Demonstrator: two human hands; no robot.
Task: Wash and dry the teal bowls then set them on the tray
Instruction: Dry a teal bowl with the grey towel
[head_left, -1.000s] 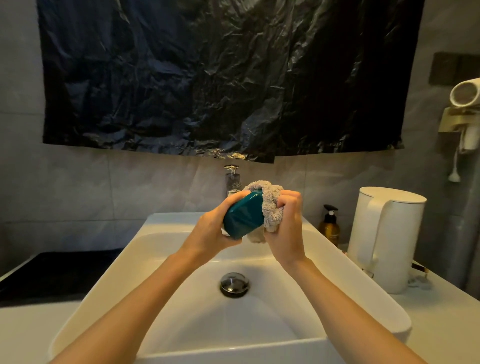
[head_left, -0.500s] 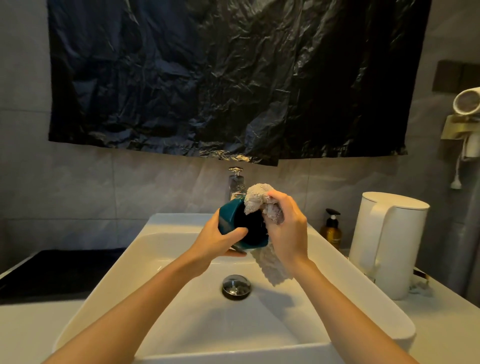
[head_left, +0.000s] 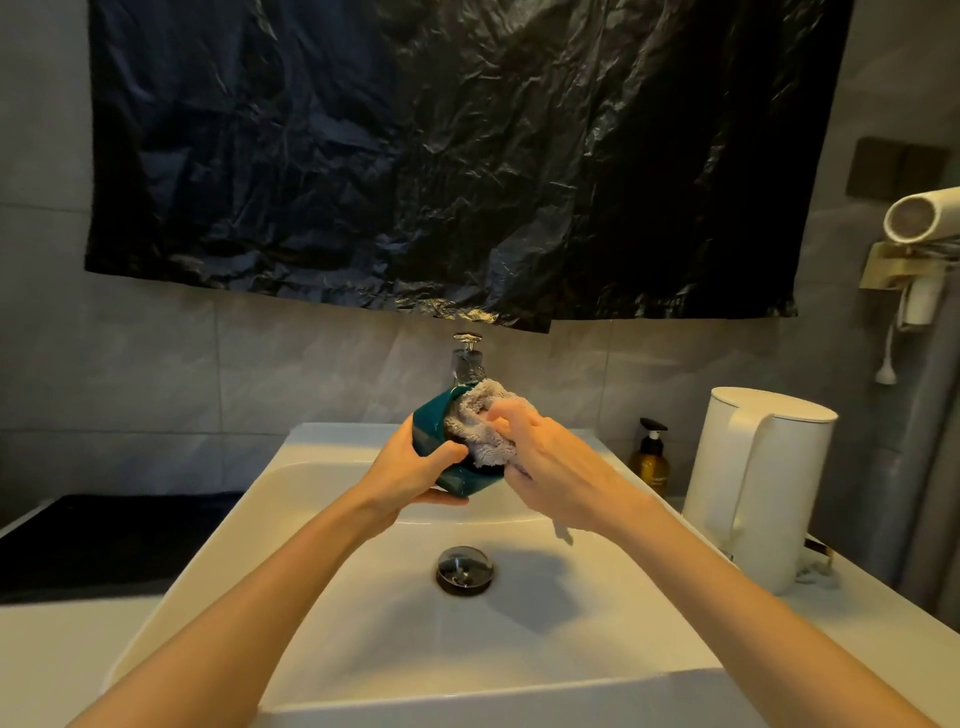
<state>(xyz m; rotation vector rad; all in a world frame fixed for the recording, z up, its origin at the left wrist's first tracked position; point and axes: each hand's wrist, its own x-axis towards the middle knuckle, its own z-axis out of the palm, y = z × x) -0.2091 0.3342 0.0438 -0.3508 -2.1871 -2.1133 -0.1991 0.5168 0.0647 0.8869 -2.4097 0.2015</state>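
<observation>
A teal bowl (head_left: 435, 426) is held above the white sink (head_left: 363, 649), tilted with its mouth toward the right. My left hand (head_left: 415, 475) grips it from below and the left, thumb over the rim. My right hand (head_left: 550, 462) presses a grey fluffy cloth (head_left: 480, 415) into the bowl's mouth; the cloth fills the opening and hides the inside. A dark flat tray (head_left: 98, 540) lies on the counter at the left.
The faucet (head_left: 467, 358) stands behind the bowl. The drain (head_left: 464, 569) sits mid-basin. A brown pump bottle (head_left: 650, 457) and a white kettle (head_left: 753, 483) stand at the right. A hair dryer (head_left: 922, 218) hangs on the right wall. Black plastic sheet (head_left: 441, 156) covers the wall above.
The bowl has turned so its mouth faces right. My right hand moved from the outside of the bowl and pushed the cloth into its opening; the hanging end of the cloth is gathered up.
</observation>
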